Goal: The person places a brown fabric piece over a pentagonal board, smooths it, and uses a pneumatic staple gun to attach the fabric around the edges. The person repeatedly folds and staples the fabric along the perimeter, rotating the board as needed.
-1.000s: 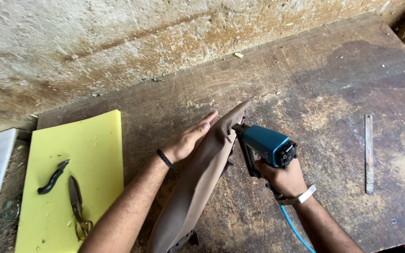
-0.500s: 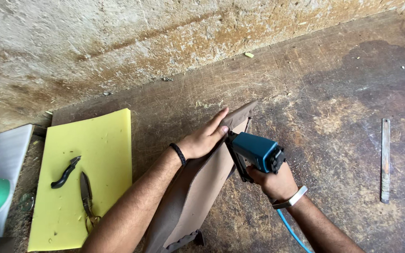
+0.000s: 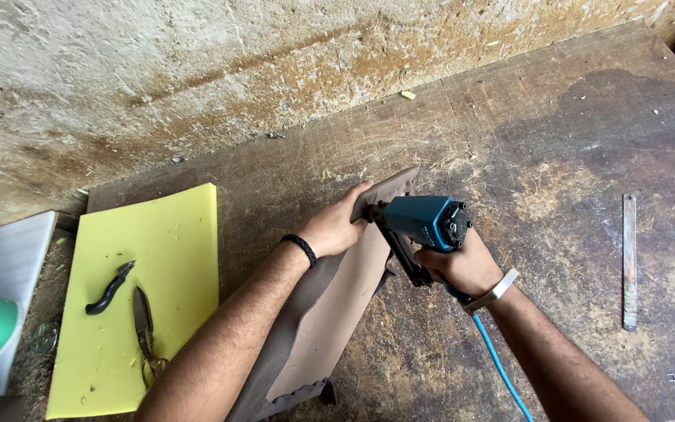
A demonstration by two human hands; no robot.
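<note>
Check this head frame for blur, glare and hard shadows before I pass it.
Head view: sharp throughout, no motion blur on the left hand, the right hand or the blue stapler; light is soft and even, with only faint shadow under the brown covered panel; no glare, even on the metal ruler; slight wide-angle bowing along the wall edge.

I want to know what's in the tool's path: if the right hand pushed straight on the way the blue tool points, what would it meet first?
The right hand aims the blue stapler leftward; its nose already seems to meet the brown covered panel's edge, with the left hand gripping just behind. Depth is unclear.
</note>
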